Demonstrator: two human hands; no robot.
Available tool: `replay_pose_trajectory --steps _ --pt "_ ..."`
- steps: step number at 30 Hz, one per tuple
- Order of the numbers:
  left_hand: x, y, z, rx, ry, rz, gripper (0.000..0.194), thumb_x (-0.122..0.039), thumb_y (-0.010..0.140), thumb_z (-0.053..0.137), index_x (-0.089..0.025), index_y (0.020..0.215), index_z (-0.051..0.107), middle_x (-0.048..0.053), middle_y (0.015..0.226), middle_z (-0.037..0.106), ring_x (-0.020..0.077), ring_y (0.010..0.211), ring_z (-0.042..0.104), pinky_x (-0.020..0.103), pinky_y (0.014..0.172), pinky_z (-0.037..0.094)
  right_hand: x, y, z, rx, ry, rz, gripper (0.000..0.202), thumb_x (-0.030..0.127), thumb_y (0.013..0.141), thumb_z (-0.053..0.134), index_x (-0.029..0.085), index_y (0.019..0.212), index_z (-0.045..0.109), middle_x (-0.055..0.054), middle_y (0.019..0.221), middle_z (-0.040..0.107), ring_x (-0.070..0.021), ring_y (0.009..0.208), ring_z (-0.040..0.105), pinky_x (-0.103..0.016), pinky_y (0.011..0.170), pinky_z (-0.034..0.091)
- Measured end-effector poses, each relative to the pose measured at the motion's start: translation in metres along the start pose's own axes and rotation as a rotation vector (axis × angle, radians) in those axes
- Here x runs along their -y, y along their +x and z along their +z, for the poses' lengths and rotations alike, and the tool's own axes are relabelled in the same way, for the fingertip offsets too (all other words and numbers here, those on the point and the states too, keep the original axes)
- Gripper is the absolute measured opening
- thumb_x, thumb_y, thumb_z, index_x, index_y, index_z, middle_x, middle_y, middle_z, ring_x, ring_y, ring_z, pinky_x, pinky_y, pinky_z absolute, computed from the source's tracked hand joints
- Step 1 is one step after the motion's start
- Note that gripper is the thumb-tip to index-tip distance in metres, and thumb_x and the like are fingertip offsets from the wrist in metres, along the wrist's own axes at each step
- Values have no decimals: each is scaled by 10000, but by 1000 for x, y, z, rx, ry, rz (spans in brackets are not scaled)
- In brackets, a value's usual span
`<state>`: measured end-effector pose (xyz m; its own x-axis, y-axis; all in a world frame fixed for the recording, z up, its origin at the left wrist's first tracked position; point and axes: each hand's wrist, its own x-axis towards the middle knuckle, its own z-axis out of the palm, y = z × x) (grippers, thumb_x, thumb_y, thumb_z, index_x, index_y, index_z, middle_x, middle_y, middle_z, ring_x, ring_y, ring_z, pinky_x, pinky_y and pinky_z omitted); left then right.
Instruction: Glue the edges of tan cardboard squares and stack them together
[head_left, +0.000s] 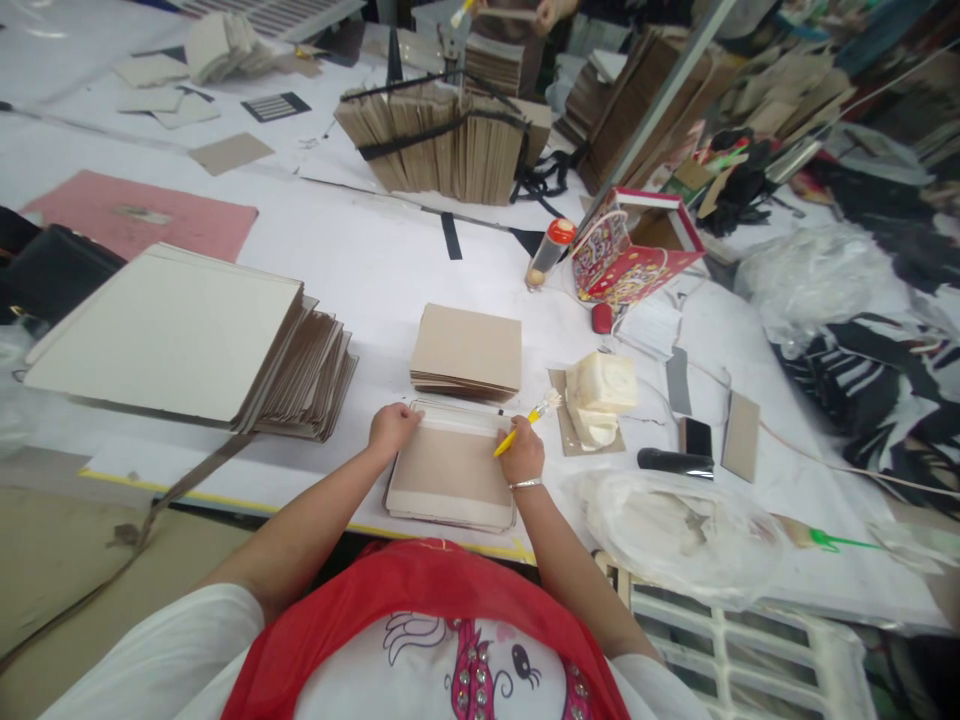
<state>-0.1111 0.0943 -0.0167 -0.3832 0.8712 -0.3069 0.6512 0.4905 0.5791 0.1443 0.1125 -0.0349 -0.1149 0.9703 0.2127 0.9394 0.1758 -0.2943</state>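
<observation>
In front of me lies a small stack of cardboard panels (454,470), its top sheet tan with paler bands along the far and near edges. My left hand (394,428) is closed at the far left corner, fingertips pinching the top panel. A yellow-handled brush (531,421) is gripped in my right hand (523,455), bristles pointing up and away to the right. That hand also touches the right edge of the panels. Just beyond stands another stack of tan boards (466,345). Right of the brush, a cream-coloured, glue-smeared tub (600,390) rests on a piece of board.
Large grey boards (165,330) are piled at left, near a pink sheet (150,212). Strapped cardboard bundles (450,150) stand farther back. At right are a red patterned paper bag (637,245), a red-capped bottle (550,252), a phone (696,437) and plastic wrap (682,530).
</observation>
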Motion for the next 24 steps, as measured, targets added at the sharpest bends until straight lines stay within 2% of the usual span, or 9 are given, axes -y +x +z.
replay_pose_trajectory --steps 3,6,9,11,14,16,18,21,24 --pt "-2 -13 -10 -75 88 47 349 -511 722 496 -190 588 521 5 566 524 145 562 482 248 531 304 -8 2 -10 -64 -15 38 318 331 798 459 125 1040 457 -65 772 571 -189 708 528 -292 641 370" --pt "1 -43 -37 -188 115 255 309 -456 785 459 -187 650 525 19 641 533 145 634 504 256 613 363 -20 1 -26 -148 -5 69 354 349 800 470 111 1061 445 -75 794 557 -202 742 530 -313 673 387" --pt "14 -79 -87 -324 129 508 228 -392 806 472 -186 748 549 43 737 564 159 755 532 282 745 399 -26 -3 -41 -194 46 58 336 335 800 478 121 1055 438 -68 810 553 -200 757 537 -321 691 406" --pt "26 -94 -127 -501 183 579 233 -397 761 547 -185 857 556 73 861 584 195 873 535 332 828 394 -19 -6 -49 -205 116 30 310 334 801 480 133 1034 437 -63 827 554 -184 733 544 -317 685 421" --pt "45 -96 -182 -726 320 594 503 -471 688 612 -164 1070 499 146 1136 519 279 1098 448 425 926 330 9 -7 -57 -218 266 -28 275 336 799 496 154 998 438 -52 846 554 -155 693 556 -301 662 446" --pt "55 -89 -209 -736 443 555 641 -512 682 599 -149 1183 433 177 1244 447 322 1180 372 467 955 282 34 -8 -60 -224 374 -98 258 325 799 501 166 992 438 -48 858 555 -152 715 570 -297 662 463" --pt "63 -82 -225 -655 553 518 635 -479 715 570 -144 1228 404 180 1235 460 326 1165 388 467 948 284 61 -10 -64 -213 465 -190 241 301 802 498 174 999 439 -48 865 560 -153 751 578 -306 686 476" --pt "71 -79 -235 -560 626 497 500 -307 749 538 -145 1210 435 155 1090 552 289 1022 489 417 865 362 97 -13 -72 -150 568 -297 213 271 805 500 183 991 446 -44 848 572 -152 757 583 -327 725 484" --pt "70 -86 -236 -543 626 553 419 -198 730 524 -156 1146 497 119 950 591 255 895 529 374 779 402 130 -16 -84 -56 680 -339 192 275 807 504 192 969 440 -42 838 584 -149 747 593 -328 723 492"
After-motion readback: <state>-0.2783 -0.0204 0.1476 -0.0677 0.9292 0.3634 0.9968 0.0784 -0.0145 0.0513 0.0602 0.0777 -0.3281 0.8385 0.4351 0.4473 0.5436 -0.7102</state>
